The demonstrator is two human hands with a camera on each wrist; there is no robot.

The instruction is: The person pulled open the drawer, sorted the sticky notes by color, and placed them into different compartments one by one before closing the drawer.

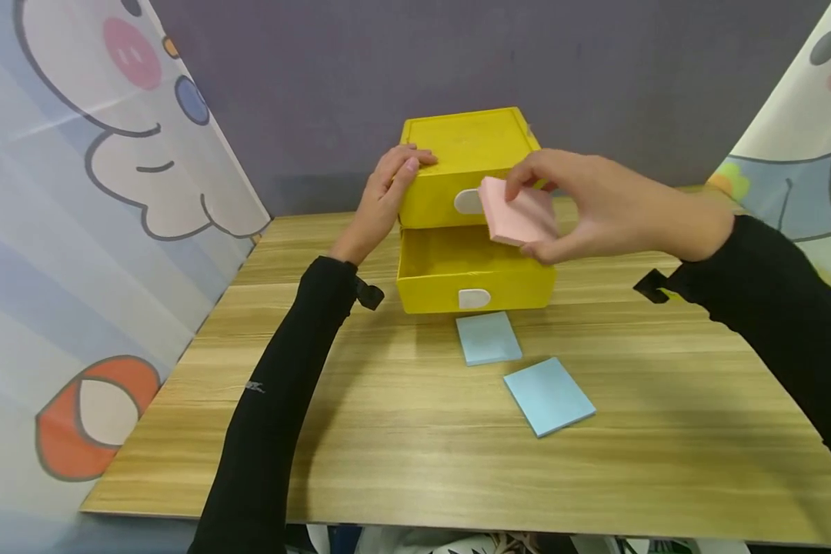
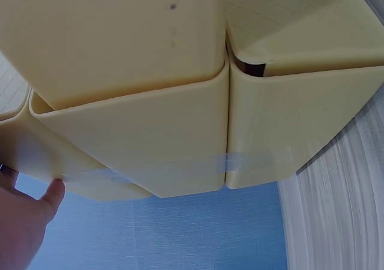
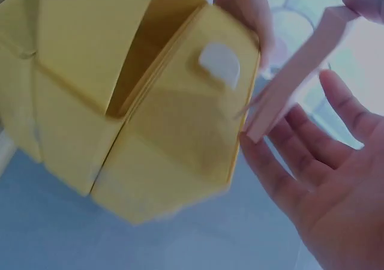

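Two blue pads (image 1: 549, 395) (image 1: 488, 338) lie on the table (image 1: 388, 431), before a yellow drawer box (image 1: 467, 165) with its lower drawer (image 1: 474, 271) open. Right hand (image 1: 595, 208) pinches a pink pad (image 1: 515, 213) above that drawer; left hand (image 1: 385, 196) rests straight fingers on the box top.

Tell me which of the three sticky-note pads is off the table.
The pink pad, pinched in the right hand above the open lower drawer; both blue pads lie flat on the table.
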